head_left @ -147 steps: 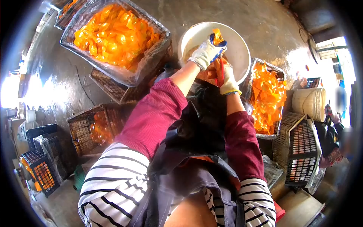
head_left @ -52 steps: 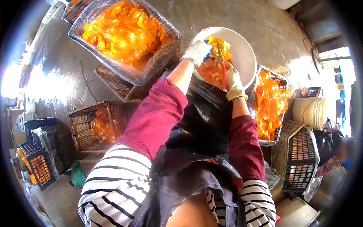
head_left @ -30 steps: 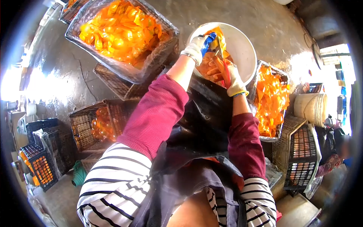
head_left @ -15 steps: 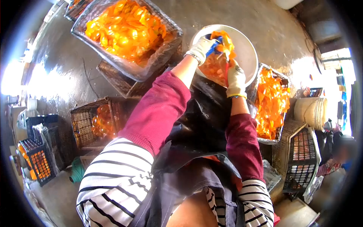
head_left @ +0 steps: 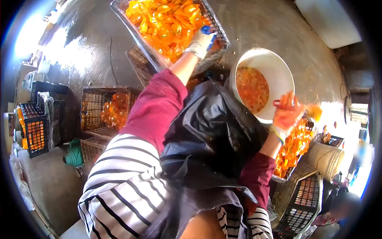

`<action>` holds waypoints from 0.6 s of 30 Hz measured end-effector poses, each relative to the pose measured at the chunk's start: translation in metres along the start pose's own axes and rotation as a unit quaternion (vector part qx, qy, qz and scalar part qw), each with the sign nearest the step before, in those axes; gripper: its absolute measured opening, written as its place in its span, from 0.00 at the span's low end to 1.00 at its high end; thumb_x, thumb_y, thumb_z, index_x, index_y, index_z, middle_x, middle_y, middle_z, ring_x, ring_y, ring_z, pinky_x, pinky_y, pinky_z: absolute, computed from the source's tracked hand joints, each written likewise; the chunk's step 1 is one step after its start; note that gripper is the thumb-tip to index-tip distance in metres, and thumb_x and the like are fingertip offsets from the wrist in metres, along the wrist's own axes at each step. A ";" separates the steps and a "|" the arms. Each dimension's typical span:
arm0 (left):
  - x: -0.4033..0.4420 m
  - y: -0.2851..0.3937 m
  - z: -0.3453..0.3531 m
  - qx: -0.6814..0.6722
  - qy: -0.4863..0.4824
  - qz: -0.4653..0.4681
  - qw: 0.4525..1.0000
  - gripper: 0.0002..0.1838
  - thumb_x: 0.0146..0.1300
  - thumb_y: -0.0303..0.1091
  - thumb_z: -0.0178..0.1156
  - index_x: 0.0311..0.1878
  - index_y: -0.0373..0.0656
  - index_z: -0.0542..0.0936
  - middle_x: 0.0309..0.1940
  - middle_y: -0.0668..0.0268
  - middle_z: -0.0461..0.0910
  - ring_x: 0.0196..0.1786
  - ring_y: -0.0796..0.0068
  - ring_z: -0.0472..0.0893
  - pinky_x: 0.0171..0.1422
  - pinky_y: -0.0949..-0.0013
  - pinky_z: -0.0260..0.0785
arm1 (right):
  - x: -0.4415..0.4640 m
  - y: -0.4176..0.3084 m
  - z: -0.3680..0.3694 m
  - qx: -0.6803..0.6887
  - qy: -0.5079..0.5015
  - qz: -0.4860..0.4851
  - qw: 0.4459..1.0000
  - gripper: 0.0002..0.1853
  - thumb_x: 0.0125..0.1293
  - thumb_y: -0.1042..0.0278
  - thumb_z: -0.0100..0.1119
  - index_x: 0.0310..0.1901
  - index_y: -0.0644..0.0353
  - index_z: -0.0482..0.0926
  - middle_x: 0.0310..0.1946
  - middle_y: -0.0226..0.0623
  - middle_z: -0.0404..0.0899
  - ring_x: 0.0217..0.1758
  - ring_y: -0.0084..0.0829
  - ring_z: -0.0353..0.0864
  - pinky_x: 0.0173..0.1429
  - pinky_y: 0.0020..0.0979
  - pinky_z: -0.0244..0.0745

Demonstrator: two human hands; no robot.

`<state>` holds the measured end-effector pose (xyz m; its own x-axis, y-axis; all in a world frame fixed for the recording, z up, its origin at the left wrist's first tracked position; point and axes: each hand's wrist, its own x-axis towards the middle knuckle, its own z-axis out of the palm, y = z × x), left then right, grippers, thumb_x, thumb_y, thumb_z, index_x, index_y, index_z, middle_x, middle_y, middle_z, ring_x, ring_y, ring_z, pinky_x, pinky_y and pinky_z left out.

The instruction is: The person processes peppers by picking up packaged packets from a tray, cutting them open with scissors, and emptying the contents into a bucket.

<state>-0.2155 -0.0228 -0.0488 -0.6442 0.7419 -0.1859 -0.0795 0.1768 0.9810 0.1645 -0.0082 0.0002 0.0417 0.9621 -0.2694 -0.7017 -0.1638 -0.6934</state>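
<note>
My left hand, in a white glove with blue at the fingers, reaches over the right side of a plastic-lined crate heaped with shiny orange peppers. Its fingertips are blurred against the peppers. My right hand, in a glove that looks orange-red over the palm, is beside the white bucket's near rim. A red-handled tool is in it; the blade cannot be made out. Just right of that hand is a blurred orange piece. Below lies a crate of cut pepper pieces.
Reddish-orange scraps lie inside the bucket. At left, a mesh crate on its side holds more peppers, near a green container. Stacked crates and a cream bucket stand at right, with another person beyond.
My left hand has left the bucket and moved up to the pepper crate. My right hand has swung right, out of the bucket toward the cut pieces. The view has shifted.
</note>
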 end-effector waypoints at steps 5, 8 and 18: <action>0.047 -0.038 -0.013 0.324 -0.011 0.036 0.945 0.42 0.52 0.56 0.62 0.64 0.40 0.62 0.56 0.49 0.72 0.58 0.54 0.73 0.62 0.63 0.64 | -0.006 -0.010 0.002 0.005 -0.028 -0.028 0.999 0.36 0.65 0.46 0.49 0.64 0.70 0.59 0.65 0.43 0.63 0.69 0.36 0.60 0.72 0.41 0.53; 0.080 -0.057 0.010 0.420 -0.040 -0.043 0.906 0.40 0.58 0.51 0.54 0.66 0.32 0.56 0.57 0.46 0.71 0.59 0.51 0.71 0.64 0.59 0.62 | -0.001 -0.001 0.013 -0.014 -0.059 -0.029 0.998 0.35 0.66 0.47 0.49 0.64 0.70 0.59 0.65 0.43 0.62 0.68 0.36 0.61 0.72 0.41 0.54; 0.081 -0.105 -0.030 0.393 -0.082 0.095 0.911 0.14 0.62 0.37 0.55 0.51 0.49 0.77 0.42 0.64 0.80 0.49 0.69 0.78 0.57 0.68 0.68 | 0.002 0.006 0.019 -0.035 -0.052 0.050 0.997 0.29 0.66 0.49 0.48 0.58 0.67 0.66 0.61 0.44 0.67 0.64 0.38 0.65 0.70 0.40 0.57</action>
<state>-0.2825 -0.0008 -0.1655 -0.4630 0.8822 -0.0859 0.6319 0.3965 0.6659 0.1468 -0.0032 0.0088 -0.1027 0.9572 -0.2707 -0.6476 -0.2709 -0.7122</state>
